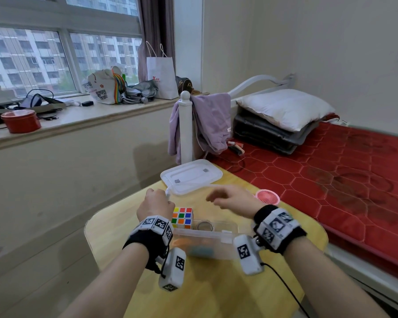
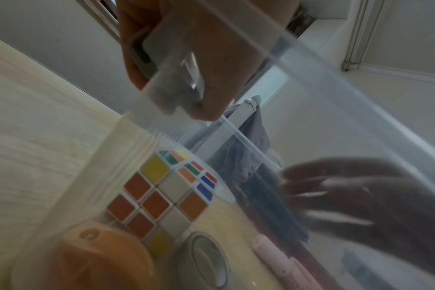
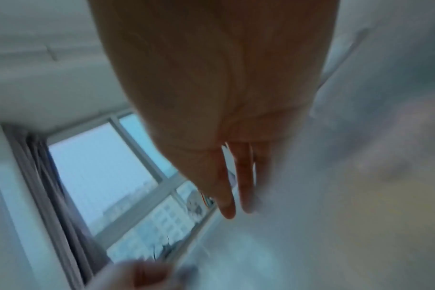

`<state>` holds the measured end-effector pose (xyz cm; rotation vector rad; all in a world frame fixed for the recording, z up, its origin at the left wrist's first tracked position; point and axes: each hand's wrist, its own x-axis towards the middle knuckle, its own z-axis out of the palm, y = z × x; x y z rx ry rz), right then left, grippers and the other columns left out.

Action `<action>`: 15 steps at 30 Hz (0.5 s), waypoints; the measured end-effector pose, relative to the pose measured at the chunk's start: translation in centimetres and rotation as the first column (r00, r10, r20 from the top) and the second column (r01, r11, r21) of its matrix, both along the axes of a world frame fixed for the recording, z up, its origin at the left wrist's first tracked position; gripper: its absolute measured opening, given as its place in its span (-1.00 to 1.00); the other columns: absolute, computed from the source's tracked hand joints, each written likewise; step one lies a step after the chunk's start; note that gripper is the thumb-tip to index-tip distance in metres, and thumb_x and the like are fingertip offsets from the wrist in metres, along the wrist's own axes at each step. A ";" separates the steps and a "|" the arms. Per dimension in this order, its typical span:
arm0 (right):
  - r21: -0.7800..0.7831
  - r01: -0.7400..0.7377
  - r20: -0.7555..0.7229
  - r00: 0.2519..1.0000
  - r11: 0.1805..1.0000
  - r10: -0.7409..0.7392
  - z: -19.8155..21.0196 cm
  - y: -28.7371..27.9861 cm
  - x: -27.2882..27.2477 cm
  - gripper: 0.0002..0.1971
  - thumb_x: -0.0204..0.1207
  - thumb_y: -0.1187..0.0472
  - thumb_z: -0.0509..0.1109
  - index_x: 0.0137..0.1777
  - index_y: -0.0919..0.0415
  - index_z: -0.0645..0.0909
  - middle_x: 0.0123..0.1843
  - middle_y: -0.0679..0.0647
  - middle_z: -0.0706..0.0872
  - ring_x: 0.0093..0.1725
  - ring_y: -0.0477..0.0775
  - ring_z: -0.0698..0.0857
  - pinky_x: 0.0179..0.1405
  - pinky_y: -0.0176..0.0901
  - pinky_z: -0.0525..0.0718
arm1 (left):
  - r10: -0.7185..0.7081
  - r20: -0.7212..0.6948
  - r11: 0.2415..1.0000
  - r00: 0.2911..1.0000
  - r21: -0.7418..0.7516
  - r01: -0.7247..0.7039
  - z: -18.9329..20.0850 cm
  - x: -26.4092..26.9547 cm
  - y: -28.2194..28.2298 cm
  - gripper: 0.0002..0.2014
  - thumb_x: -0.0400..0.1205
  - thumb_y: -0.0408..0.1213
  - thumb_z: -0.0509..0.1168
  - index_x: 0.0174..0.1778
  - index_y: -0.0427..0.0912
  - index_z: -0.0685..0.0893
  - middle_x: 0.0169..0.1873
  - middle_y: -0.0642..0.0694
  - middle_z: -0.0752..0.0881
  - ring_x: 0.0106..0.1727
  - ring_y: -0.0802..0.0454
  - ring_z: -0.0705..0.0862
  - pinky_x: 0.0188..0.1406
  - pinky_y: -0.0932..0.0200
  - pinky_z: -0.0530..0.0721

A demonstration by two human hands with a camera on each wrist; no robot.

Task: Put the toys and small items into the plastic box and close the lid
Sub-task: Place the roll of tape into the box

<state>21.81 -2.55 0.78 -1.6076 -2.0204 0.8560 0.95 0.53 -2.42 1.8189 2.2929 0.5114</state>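
The clear plastic box point(image 1: 207, 234) stands on the yellow table point(image 1: 115, 228) just before my wrists. In it I see a colour cube point(image 1: 182, 218), a tape roll point(image 1: 205, 226), an orange toy point(image 1: 179, 243) and something blue point(image 1: 201, 251). Beyond it is the translucent lid point(image 1: 191, 176). My left hand point(image 1: 155, 203) grips the lid's near left corner. In the left wrist view the left hand point(image 2: 179, 92) holds the lid point(image 2: 323, 102) raised, and the cube point(image 2: 162, 196) shows through it. My right hand point(image 1: 230, 199) hovers by the lid's near edge, its fingers point(image 3: 227, 204) straight and holding nothing.
A pink round fan point(image 1: 267, 196) lies at the table's right edge, beside a bed with a red cover point(image 1: 342, 175). A white bedpost with purple clothes point(image 1: 207, 125) stands behind the lid. The windowsill point(image 1: 78, 113) on the left carries bags and a red tin.
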 end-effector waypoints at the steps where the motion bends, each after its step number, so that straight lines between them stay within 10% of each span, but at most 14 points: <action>1: 0.053 0.078 -0.115 0.991 0.996 -0.072 0.9 -0.2 1.2 -0.76 0.58 0.34 0.29 0.15 0.15 0.72 0.10 0.04 0.79 0.09 0.00 0.74 0.06 -0.13 0.77 | -0.002 -0.004 1.000 1.000 -0.001 0.002 0.0 0.0 0.0 -0.83 0.62 -0.20 0.24 -0.06 -0.16 0.71 -0.08 -0.07 0.57 -0.27 -0.05 0.61 -0.37 0.14 0.50; 4: 0.244 0.396 -0.202 0.913 0.885 -0.353 2.3 0.0 6.1 -0.78 0.53 0.39 0.32 0.01 0.12 0.75 -0.06 -0.04 0.80 -0.04 -0.07 0.74 -0.17 -0.35 0.66 | -0.005 -0.011 1.000 1.000 0.005 0.005 0.1 0.0 0.0 -0.83 0.63 -0.19 0.23 -0.05 -0.15 0.71 -0.09 -0.07 0.56 -0.29 -0.03 0.60 -0.37 0.15 0.49; 7: 0.173 0.620 0.009 0.776 0.765 -0.631 -0.5 1.0 11.0 -0.79 0.48 0.39 0.37 -0.01 0.08 0.70 0.05 0.04 0.78 0.11 0.08 0.73 0.00 -0.21 0.58 | -0.003 -0.014 1.000 1.000 0.000 0.003 0.1 0.0 0.1 -0.82 0.63 -0.19 0.24 -0.04 -0.16 0.71 -0.08 -0.07 0.56 -0.29 -0.03 0.59 -0.36 0.14 0.49; 10: -0.051 0.686 0.334 0.697 0.726 -0.635 -5.9 0.6 12.9 -0.78 0.46 0.22 0.48 0.10 0.06 0.66 0.30 0.17 0.65 0.31 0.25 0.58 0.30 0.05 0.56 | 0.003 -0.014 1.000 1.000 -0.008 -0.003 0.2 0.0 0.2 -0.82 0.62 -0.19 0.24 -0.02 -0.17 0.70 -0.07 -0.06 0.53 -0.26 -0.06 0.58 -0.33 0.14 0.48; 15: 0.112 0.717 0.357 0.617 0.688 -0.702 -9.1 -0.3 12.2 -0.84 0.48 0.34 0.35 0.01 0.12 0.56 0.28 0.20 0.44 0.31 0.36 0.40 0.25 0.06 0.49 | 0.009 0.005 1.000 1.000 -0.007 -0.009 0.1 0.1 0.1 -0.82 0.61 -0.20 0.24 -0.04 -0.16 0.72 -0.02 -0.08 0.57 -0.23 -0.08 0.59 -0.31 0.13 0.50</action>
